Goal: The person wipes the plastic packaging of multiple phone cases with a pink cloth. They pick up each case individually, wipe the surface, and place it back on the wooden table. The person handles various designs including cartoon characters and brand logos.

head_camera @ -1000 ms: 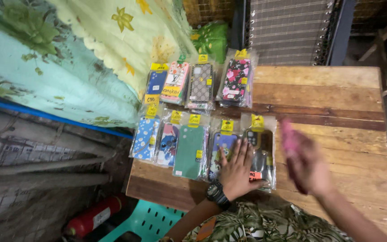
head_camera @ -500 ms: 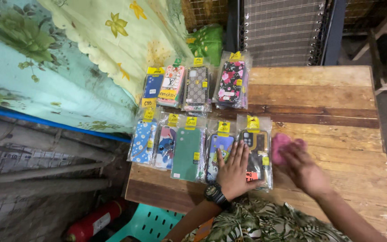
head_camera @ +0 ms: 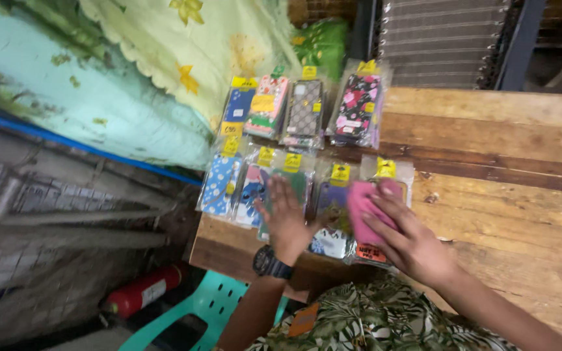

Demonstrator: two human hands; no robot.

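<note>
Moved since before: right hand (head_camera: 411,244) has come down from the air with the pink cloth (head_camera: 367,209) and now presses it on a packet; left hand (head_camera: 287,218) has slid a bit to the left along the front row.

Head view, right hand: fingers spread flat on top of the pink cloth, not curled round it. It pushes the cloth down, so the cloth stays bunched under the fingertips.

Head view, pink cloth: lies on the clear packet with a yellow tag (head_camera: 385,195), at the right end of the front row, just under the right hand.

Head view, left hand: open and flat, palm down, fingers apart, holding nothing. It rests on the green phone case packet (head_camera: 292,179), and that looks like it keeps the row from sliding.

Head view, wrist: a dark watch (head_camera: 272,263) sits on the left wrist; both arms reach forward from a leaf-print shirt (head_camera: 372,322).

Head view, other packets: a back row of phone case packets (head_camera: 304,110) lies past both hands, neat and side by side.

Head view, around: all packets lie on the wooden table (head_camera: 489,149); bare planks are to the right of the right hand. A red fire extinguisher (head_camera: 143,294) lies low down, left of the left arm.
</note>
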